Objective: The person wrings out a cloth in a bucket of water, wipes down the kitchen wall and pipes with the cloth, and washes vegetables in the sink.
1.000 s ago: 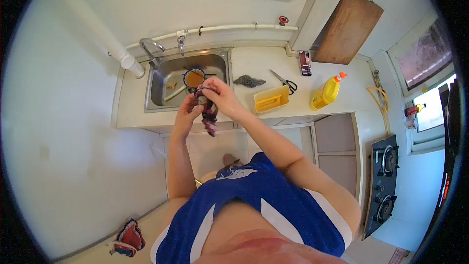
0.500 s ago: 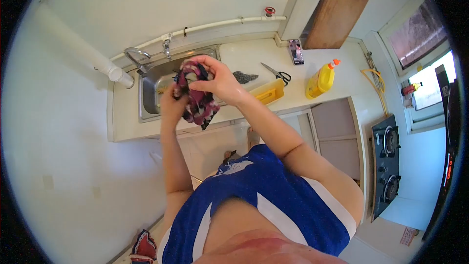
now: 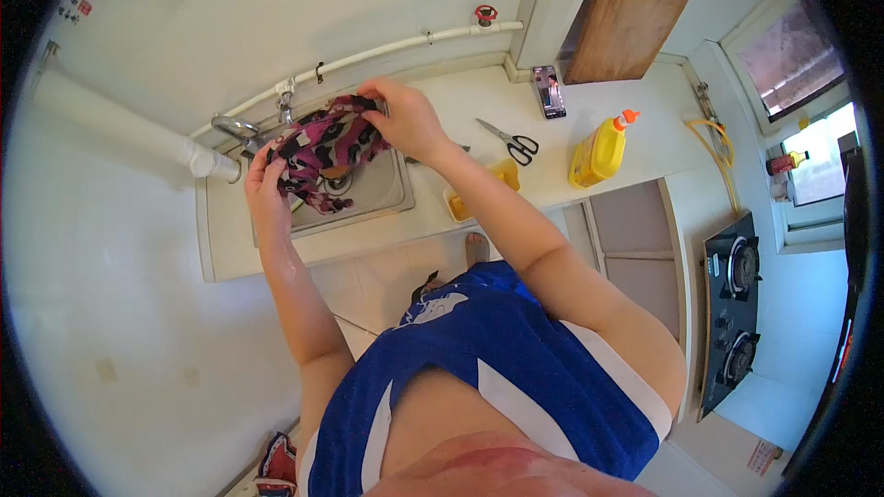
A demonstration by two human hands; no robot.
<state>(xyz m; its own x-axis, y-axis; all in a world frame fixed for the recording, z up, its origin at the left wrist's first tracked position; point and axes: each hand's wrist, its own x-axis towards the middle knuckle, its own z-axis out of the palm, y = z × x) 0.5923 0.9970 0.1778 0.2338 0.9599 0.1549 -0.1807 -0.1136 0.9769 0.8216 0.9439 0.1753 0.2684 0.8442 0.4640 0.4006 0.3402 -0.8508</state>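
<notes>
Between my two hands stretches a crumpled purple, black and cream patterned cloth (image 3: 322, 147), held over the sink (image 3: 396, 189). My left hand (image 3: 265, 186) pinches its left edge. At its upper right corner, my right hand (image 3: 405, 120) grips with thumb and fingers. The lower end of the cloth hangs loose above the basin, partly hiding the drain. Behind the cloth, close to my left hand, is the curved faucet (image 3: 235, 126).
Right of the sink are a yellow container (image 3: 505, 175), partly behind my right forearm, open scissors (image 3: 516, 142), a yellow bottle (image 3: 599, 156) and a phone (image 3: 549, 92). A wooden cutting board (image 3: 635, 14) leans at the back. A gas stove (image 3: 732, 313) stands far right.
My hands have moved apart, the left one going left and down. The bunched cloth is now spread out between them, further over the sink. The camera view has shifted slightly.
</notes>
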